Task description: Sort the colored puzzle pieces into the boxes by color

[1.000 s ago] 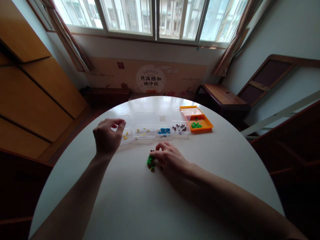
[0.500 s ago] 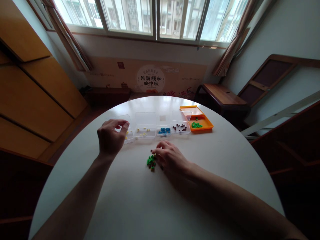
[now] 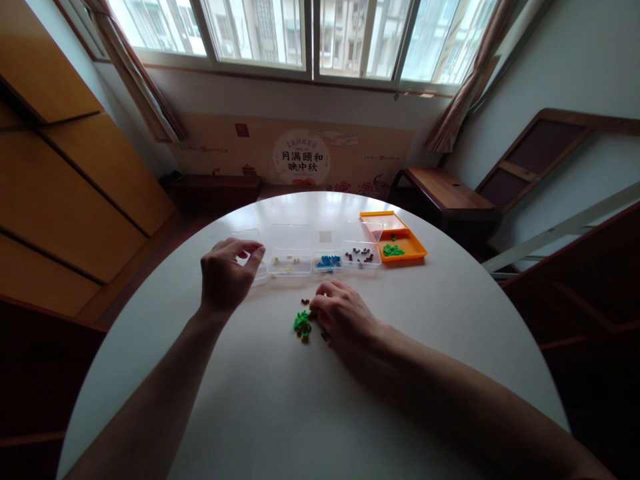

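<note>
My left hand (image 3: 226,275) hovers over the leftmost clear plastic box (image 3: 259,280), thumb and forefinger pinched together; whatever lies between the tips is too small to make out. On the white table, my right hand (image 3: 347,315) rests at the right edge of a pile of small green pieces (image 3: 301,321) mixed with brown and yellow ones. Its fingers are curled closed, and what they hold is hidden. A loose brown piece (image 3: 305,302) lies just beyond the pile, and a dark piece (image 3: 325,337) sits under the right hand's near side.
Behind the hands stand open clear boxes with yellow pieces (image 3: 287,268), blue pieces (image 3: 329,262) and dark brown pieces (image 3: 363,256). An open orange box (image 3: 417,252) holding green pieces is at the right end. The round white table (image 3: 270,407) has a curved edge.
My left hand has shifted slightly to the right. The right hand's fingers have drawn a little away from the loose brown piece, which now shows more fully.
</note>
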The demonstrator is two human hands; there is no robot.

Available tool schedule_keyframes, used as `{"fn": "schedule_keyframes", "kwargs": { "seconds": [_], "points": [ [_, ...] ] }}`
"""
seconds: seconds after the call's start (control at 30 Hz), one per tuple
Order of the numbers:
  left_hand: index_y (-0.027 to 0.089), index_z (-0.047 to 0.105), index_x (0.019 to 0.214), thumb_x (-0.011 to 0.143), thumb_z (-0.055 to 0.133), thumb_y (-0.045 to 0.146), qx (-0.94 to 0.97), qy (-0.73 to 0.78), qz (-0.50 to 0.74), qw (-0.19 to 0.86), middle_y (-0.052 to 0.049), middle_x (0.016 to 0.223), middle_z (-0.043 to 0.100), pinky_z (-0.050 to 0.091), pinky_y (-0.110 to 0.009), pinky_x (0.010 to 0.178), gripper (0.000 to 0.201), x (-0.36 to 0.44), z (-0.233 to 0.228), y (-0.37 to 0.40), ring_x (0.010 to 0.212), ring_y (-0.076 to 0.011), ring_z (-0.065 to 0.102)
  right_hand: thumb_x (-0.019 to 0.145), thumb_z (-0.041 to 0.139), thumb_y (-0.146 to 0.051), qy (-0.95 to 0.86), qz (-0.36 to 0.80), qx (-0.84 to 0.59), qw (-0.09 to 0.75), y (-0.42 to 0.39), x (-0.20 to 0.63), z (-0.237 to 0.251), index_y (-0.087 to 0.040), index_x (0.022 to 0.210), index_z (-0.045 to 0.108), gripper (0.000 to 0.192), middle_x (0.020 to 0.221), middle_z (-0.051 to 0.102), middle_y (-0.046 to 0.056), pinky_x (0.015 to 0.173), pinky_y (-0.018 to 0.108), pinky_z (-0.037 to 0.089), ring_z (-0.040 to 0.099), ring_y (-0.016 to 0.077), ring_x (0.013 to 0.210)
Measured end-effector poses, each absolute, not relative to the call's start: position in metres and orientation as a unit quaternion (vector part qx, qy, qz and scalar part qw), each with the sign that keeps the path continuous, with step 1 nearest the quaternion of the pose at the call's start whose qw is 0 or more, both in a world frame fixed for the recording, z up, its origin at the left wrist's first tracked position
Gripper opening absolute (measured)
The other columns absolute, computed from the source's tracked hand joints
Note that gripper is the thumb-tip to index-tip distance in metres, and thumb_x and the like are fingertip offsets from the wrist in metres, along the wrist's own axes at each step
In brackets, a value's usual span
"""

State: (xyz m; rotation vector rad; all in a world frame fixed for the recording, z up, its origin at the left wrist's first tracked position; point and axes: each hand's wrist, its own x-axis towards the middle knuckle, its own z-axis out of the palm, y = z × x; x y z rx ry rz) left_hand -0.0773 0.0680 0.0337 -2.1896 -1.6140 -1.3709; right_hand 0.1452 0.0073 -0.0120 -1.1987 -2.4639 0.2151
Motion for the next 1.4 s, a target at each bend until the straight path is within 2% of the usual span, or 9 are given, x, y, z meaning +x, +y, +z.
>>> {"fn": "schedule_keyframes", "kwargs": {
  "seconds": [0.2, 0.47, 0.63, 0.83, 1.1, 1.27, 1.4],
  "points": [
    [0.019, 0.071, 0.079, 0.083, 0.062, 0.031, -0.79, -0.463, -0.4, -0.027, -0.001, 0.073, 0.066, 0.048, -0.026, 0.062, 0.015, -0.073, 0.029, 0.066, 0.067, -0.0141, 0.06, 0.084, 0.06, -0.017, -0.88, 0.071, -0.425, 0.199, 0.006, 0.146, -0.012, -0.019, 0.089, 0.07, 0.011, 0.095, 0.063, 0.006, 0.078, 0.03, 0.042, 0.053, 0.0191, 0.09],
    [0.017, 0.071, 0.082, 0.083, 0.062, 0.027, -0.825, -0.413, -0.38, -0.07, -0.003, 0.077, 0.067, 0.048, -0.025, 0.06, 0.013, -0.065, 0.031, 0.06, 0.068, -0.0137, 0.06, 0.09, 0.054, -0.019, -0.892, 0.053, -0.407, 0.19, 0.005, 0.143, -0.008, -0.016, 0.086, 0.068, 0.014, 0.094, 0.062, 0.009, 0.078, 0.033, 0.041, 0.051, 0.0193, 0.086],
    [0.018, 0.07, 0.078, 0.079, 0.067, 0.021, -0.87, -0.35, -0.327, -0.114, -0.002, 0.075, 0.065, 0.048, -0.026, 0.064, 0.005, -0.054, 0.03, 0.054, 0.068, -0.0133, 0.059, 0.089, 0.056, -0.016, -0.822, 0.195, -0.438, 0.308, 0.008, 0.143, -0.009, -0.017, 0.086, 0.065, 0.009, 0.094, 0.059, 0.006, 0.078, 0.029, 0.043, 0.054, 0.016, 0.087],
    [0.018, 0.067, 0.075, 0.08, 0.065, 0.015, -0.901, -0.3, -0.286, -0.126, -0.002, 0.073, 0.064, 0.048, -0.027, 0.068, 0.006, -0.043, 0.034, 0.047, 0.07, -0.0139, 0.058, 0.086, 0.058, -0.021, -0.717, 0.361, -0.444, 0.398, 0.015, 0.144, -0.008, -0.017, 0.084, 0.063, 0.007, 0.086, 0.055, 0.001, 0.066, 0.025, 0.042, 0.051, 0.0105, 0.069],
    [0.017, 0.064, 0.075, 0.075, 0.07, 0.013, -0.91, -0.29, -0.271, -0.117, 0.0, 0.073, 0.064, 0.046, -0.026, 0.065, 0.007, -0.039, 0.036, 0.043, 0.067, -0.0128, 0.058, 0.083, 0.058, -0.028, -0.659, 0.43, -0.443, 0.429, 0.021, 0.143, -0.011, -0.016, 0.081, 0.062, 0.013, 0.081, 0.059, 0.001, 0.063, 0.025, 0.04, 0.05, 0.0114, 0.068],
    [0.017, 0.062, 0.074, 0.08, 0.068, 0.022, -0.903, -0.293, -0.296, -0.105, 0.0, 0.071, 0.063, 0.046, -0.026, 0.064, 0.01, -0.038, 0.035, 0.043, 0.066, -0.0125, 0.057, 0.081, 0.062, -0.03, -0.656, 0.433, -0.418, 0.456, 0.02, 0.142, -0.011, -0.016, 0.08, 0.066, 0.015, 0.078, 0.059, 0.001, 0.062, 0.024, 0.042, 0.052, 0.0116, 0.069],
    [0.018, 0.064, 0.073, 0.08, 0.067, 0.021, -0.904, -0.291, -0.295, -0.106, 0.0, 0.07, 0.063, 0.046, -0.026, 0.064, 0.009, -0.04, 0.036, 0.044, 0.066, -0.0128, 0.057, 0.079, 0.064, -0.028, -0.639, 0.436, -0.41, 0.482, 0.019, 0.142, -0.013, -0.016, 0.081, 0.07, 0.014, 0.081, 0.062, 0.003, 0.066, 0.026, 0.045, 0.055, 0.013, 0.073]
  ]
}}
